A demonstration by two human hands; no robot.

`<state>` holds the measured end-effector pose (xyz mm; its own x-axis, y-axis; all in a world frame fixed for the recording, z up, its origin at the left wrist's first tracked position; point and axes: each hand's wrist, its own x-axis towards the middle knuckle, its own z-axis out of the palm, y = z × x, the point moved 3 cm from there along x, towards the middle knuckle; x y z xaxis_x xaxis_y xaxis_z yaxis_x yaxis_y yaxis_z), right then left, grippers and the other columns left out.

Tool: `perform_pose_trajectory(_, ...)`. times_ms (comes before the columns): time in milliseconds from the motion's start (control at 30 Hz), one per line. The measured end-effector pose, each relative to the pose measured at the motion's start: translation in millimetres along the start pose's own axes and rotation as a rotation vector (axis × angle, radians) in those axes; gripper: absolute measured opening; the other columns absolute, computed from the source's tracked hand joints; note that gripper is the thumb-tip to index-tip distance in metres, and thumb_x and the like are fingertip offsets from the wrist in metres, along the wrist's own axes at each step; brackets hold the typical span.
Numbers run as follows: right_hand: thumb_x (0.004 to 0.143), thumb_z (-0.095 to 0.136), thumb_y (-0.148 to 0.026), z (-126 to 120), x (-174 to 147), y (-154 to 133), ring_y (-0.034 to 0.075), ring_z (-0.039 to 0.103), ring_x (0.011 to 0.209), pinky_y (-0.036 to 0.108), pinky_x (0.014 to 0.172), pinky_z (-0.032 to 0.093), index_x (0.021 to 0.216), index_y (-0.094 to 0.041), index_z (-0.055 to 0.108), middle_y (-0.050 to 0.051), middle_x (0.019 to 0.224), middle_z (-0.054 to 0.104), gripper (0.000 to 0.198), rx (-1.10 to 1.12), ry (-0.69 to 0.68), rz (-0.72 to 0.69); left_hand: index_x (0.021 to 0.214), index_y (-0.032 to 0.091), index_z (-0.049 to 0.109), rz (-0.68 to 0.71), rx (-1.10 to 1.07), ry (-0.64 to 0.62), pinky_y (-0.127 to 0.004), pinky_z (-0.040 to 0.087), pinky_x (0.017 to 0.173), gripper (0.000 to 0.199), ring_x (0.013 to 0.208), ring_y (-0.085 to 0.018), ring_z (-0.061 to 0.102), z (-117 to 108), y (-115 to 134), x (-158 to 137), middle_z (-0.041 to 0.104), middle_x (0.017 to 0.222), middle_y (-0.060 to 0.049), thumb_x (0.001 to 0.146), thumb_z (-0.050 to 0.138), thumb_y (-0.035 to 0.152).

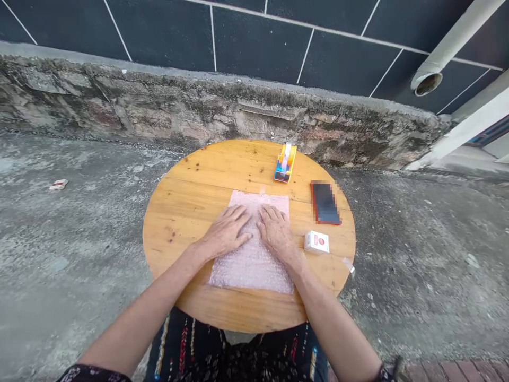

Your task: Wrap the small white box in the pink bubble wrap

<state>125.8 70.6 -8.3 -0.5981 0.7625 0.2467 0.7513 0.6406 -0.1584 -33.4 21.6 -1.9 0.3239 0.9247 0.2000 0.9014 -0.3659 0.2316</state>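
A sheet of pinkish bubble wrap (pixel 254 265) lies flat on a round wooden table (pixel 178 207). My left hand (pixel 227 231) rests palm down on its left part, fingers stretched out and thumb apart. On the right part my right hand (pixel 275 231) also lies flat, with its fingers spread a little. Neither hand grips anything. To the right of the right hand stands a small white box (pixel 317 242) with a red mark on its top. Beyond the sheet sits a yellow and blue tape dispenser (pixel 285 163) with a roll of tape.
A dark, pixelated flat object with a red edge (pixel 326 203) lies on the table's right side. A strip of clear tape (pixel 349 266) hangs at the right rim. Behind the table runs a low stone ledge (pixel 170 109). A crumpled packet (pixel 59 184) lies on the concrete at left.
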Motion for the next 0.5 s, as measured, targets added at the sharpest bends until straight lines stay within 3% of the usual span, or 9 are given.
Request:
perform_pose_trajectory(100, 0.094, 0.043, -0.025, 0, 0, 1, 0.028, 0.038, 0.131, 0.042, 0.107, 0.027, 0.134, -0.01, 0.049, 0.012, 0.144, 0.046, 0.043, 0.012, -0.011, 0.003, 0.132, 0.014, 0.05, -0.122, 0.059, 0.055, -0.051, 0.033, 0.109, 0.052, 0.134, -0.034, 0.037, -5, -27, -27, 0.043, 0.143, -0.017, 0.089, 0.05, 0.043)
perform_pose_trajectory(200, 0.093, 0.045, -0.025, 1, 1, 1, 0.028, 0.038, 0.131, 0.043, 0.107, 0.027, 0.134, -0.01, 0.049, 0.012, 0.144, 0.046, 0.044, 0.024, -0.027, 0.007, 0.128, 0.012, 0.052, -0.232, 0.093, 0.179, -0.052, 0.035, 0.107, 0.045, 0.132, -0.033, 0.04, -14, -26, -49, 0.047, 0.14, -0.018, 0.092, 0.046, 0.038)
perform_pose_trajectory(267, 0.093, 0.045, -0.025, 2, 1, 1, 0.029, 0.038, 0.131, 0.043, 0.107, 0.026, 0.135, -0.01, 0.049, 0.012, 0.143, 0.047, 0.045, 0.022, -0.028, 0.006, 0.126, 0.015, 0.055, -0.154, 0.054, 0.184, -0.051, 0.034, 0.108, 0.04, 0.133, -0.031, 0.039, -13, -6, -56, 0.048, 0.14, -0.014, 0.092, 0.047, 0.034)
perform_pose_trajectory(367, 0.093, 0.044, -0.026, 1, 1, 1, 0.028, 0.038, 0.131, 0.043, 0.107, 0.027, 0.135, -0.01, 0.048, 0.012, 0.143, 0.047, 0.045, 0.018, -0.019, 0.005, 0.126, 0.02, 0.057, 0.031, -0.034, 0.05, -0.05, 0.032, 0.111, 0.038, 0.135, -0.029, 0.037, -6, 26, -63, 0.047, 0.142, -0.011, 0.091, 0.05, 0.031)
perform_pose_trajectory(500, 0.093, 0.045, -0.026, 0, 2, 3, 0.028, 0.038, 0.131, 0.042, 0.107, 0.028, 0.134, -0.01, 0.049, 0.013, 0.143, 0.046, 0.044, 0.031, -0.028, -0.004, 0.128, 0.018, 0.056, 0.015, -0.064, -0.008, -0.052, 0.03, 0.112, 0.044, 0.135, -0.031, 0.036, -2, 30, -75, 0.044, 0.145, -0.014, 0.088, 0.054, 0.035)
